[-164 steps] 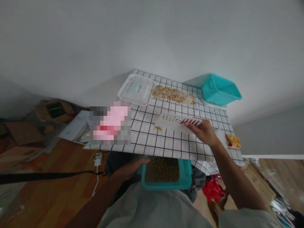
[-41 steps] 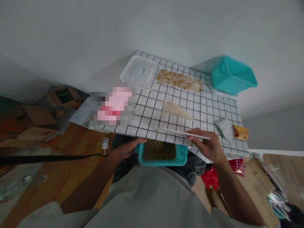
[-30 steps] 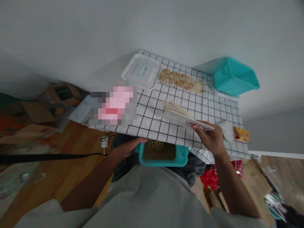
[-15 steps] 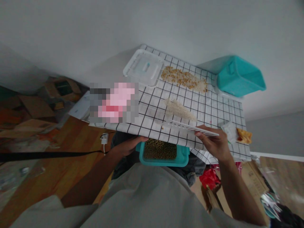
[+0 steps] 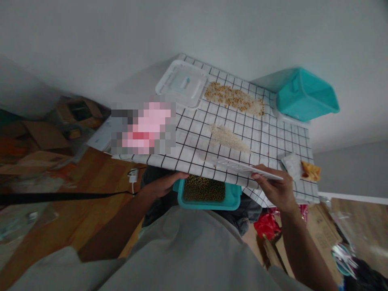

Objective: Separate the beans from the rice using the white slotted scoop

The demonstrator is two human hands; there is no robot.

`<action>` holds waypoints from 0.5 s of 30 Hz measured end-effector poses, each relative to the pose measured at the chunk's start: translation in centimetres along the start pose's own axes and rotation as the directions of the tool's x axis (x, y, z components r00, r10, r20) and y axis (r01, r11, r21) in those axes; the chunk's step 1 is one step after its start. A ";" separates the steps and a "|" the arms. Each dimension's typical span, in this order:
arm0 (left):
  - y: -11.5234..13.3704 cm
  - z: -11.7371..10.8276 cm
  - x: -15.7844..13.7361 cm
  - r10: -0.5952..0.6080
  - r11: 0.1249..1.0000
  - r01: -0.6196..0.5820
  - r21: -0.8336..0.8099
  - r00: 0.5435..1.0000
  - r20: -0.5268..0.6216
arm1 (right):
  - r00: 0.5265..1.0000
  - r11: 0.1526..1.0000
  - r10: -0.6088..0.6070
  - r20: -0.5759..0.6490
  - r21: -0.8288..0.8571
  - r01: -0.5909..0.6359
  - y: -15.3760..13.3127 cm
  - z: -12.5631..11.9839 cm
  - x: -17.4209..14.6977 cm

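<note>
My right hand (image 5: 276, 190) grips a thin white slotted plastic board (image 5: 242, 166) by its right end, fingers closed round it. The board stands nearly edge-on along the table's near side. In front of it lies a pile of pale rice-like grain (image 5: 228, 138). My left hand (image 5: 168, 182) is closed at the left end of a teal container (image 5: 209, 205), its thumb along the rim; the other fingers are hidden. This container sits at my lap below the table edge, holding many small greenish-brown beans (image 5: 204, 190). Farther back lies a strip of yellow beans mixed with pale grain (image 5: 233, 99).
A checked white cloth (image 5: 190, 149) covers the table against the wall. On it are a clear lid (image 5: 183, 83), a teal bin (image 5: 306, 97) tipped on its side, a blurred-out pink item (image 5: 148, 127), a white packet (image 5: 292, 165) and an orange wrapper (image 5: 311, 171). Cardboard boxes (image 5: 45, 133) stand left.
My right hand and the white board have shifted slightly right and toward me. The left hand stays at the teal container. The whole view has moved a little.
</note>
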State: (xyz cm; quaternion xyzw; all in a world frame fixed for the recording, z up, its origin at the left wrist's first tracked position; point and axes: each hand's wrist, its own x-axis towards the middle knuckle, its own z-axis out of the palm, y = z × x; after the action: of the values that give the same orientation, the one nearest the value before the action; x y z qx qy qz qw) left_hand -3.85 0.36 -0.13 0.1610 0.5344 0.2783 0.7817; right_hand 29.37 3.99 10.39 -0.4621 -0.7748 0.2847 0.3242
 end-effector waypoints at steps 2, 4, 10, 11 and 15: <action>0.0 0.0 0.1 -0.009 1.000 0.009 0.002 1.000 0.016 | 1.000 1.000 0.005 -0.005 0.008 -0.005 0.2 0.0 -0.3; -0.1 -0.1 0.3 -0.015 1.000 0.015 -0.001 1.000 0.026 | 1.000 0.999 0.019 0.004 0.032 -0.019 0.1 0.0 -0.5; -0.2 0.2 0.1 -0.011 1.000 0.012 -0.019 1.000 0.018 | 0.990 0.975 0.022 0.139 0.215 -0.052 -1.1 0.0 -1.8; -0.3 0.3 0.1 -0.009 1.000 0.009 -0.021 1.000 0.018 | 0.989 0.971 0.016 0.146 0.234 -0.050 -1.2 0.0 -1.9; -0.5 0.4 -0.1 0.012 1.000 -0.011 -0.022 0.999 0.042 | 0.994 0.978 0.088 0.067 0.185 -0.099 -1.3 1.1 -1.4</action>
State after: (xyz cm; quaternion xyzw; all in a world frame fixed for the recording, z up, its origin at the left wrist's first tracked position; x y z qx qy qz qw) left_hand -3.35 -0.08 -0.12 0.1615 0.5140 0.2852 0.7927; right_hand 28.39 2.04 10.35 -0.4567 -0.7311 0.3848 0.3298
